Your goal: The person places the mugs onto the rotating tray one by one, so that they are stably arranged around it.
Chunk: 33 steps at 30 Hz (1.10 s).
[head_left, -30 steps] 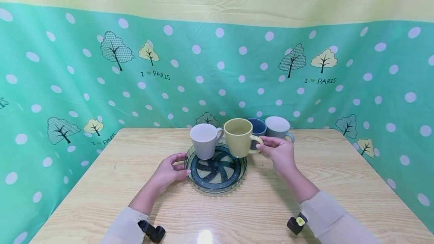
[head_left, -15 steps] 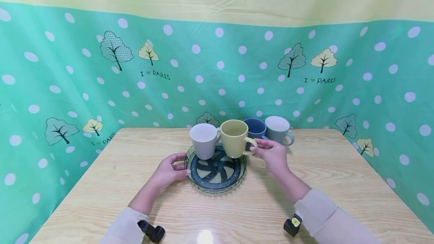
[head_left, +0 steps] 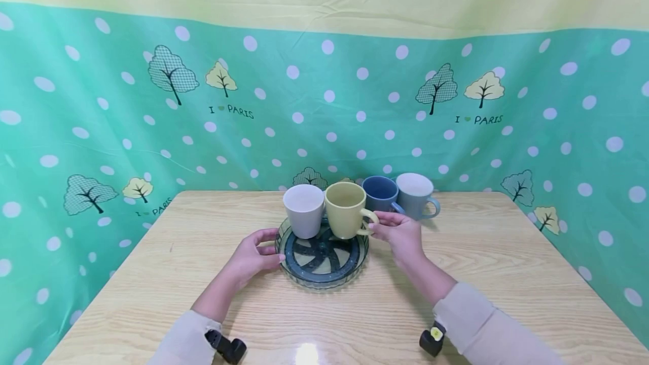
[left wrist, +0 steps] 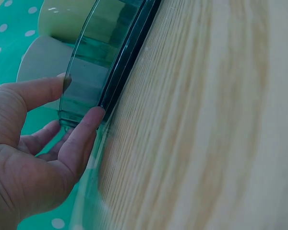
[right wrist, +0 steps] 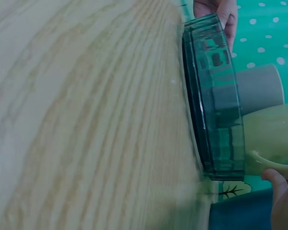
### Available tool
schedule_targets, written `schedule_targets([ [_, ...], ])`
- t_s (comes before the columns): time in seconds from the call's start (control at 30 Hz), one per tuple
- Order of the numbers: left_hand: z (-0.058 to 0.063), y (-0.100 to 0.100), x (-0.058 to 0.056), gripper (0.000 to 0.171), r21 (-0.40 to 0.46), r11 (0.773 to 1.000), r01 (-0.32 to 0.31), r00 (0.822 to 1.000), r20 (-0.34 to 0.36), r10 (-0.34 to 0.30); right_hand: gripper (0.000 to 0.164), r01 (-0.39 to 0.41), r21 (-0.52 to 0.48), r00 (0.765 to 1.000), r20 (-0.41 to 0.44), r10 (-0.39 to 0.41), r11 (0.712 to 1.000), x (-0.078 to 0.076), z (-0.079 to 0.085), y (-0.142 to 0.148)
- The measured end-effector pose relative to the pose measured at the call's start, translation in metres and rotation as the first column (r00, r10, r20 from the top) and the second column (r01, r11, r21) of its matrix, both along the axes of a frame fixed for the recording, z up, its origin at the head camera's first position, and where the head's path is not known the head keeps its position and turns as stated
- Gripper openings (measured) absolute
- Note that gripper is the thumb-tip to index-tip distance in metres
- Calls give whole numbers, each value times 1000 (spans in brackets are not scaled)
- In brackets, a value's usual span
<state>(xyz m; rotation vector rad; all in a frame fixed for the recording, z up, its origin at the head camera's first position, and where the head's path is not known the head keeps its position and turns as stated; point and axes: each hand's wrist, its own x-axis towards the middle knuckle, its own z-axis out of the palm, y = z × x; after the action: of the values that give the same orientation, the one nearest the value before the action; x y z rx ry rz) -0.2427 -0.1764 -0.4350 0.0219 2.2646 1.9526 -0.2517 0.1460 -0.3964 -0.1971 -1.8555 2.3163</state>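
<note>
A round, clear greenish tray (head_left: 324, 283) with a dark swirl-patterned base sits mid-table. My left hand (head_left: 256, 253) grips its left side; in the left wrist view (left wrist: 43, 153), one digit lies at the rim and another low by the base. Inside the tray at the back left stands a white mug (head_left: 303, 213). Beside it, a pale yellow mug (head_left: 345, 213) is upright over the tray's back, its handle pointing right. My right hand (head_left: 400, 236) pinches that handle between thumb and fingers. The yellow mug's lower part overlaps the tray wall in the right wrist view.
Behind the right hand stand a dark blue mug (head_left: 380, 191) and a grey-blue mug (head_left: 416, 196) with a white inside, side by side near the table's back edge. A green dotted curtain (head_left: 324, 100) hangs behind the wooden table (head_left: 203, 213).
The right hand has carried the yellow mug left and slightly down, up beside the white mug, uncovering more of the dark blue mug. The left hand and tray have stayed put.
</note>
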Motion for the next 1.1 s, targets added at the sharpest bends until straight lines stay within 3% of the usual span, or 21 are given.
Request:
schedule_targets([
  [0.43, 2, 2, 3, 79, -47, 999, -2, 1000, 0, 2, 33, 36, -9, 999, 20, -36, 999, -1, -12, -3],
  [1.1, 1, 1, 3, 78, -41, 999, 5, 1000, -7, -5, 36, -12, 97, 1000, 25, 9, 995, -13, -16, 2],
])
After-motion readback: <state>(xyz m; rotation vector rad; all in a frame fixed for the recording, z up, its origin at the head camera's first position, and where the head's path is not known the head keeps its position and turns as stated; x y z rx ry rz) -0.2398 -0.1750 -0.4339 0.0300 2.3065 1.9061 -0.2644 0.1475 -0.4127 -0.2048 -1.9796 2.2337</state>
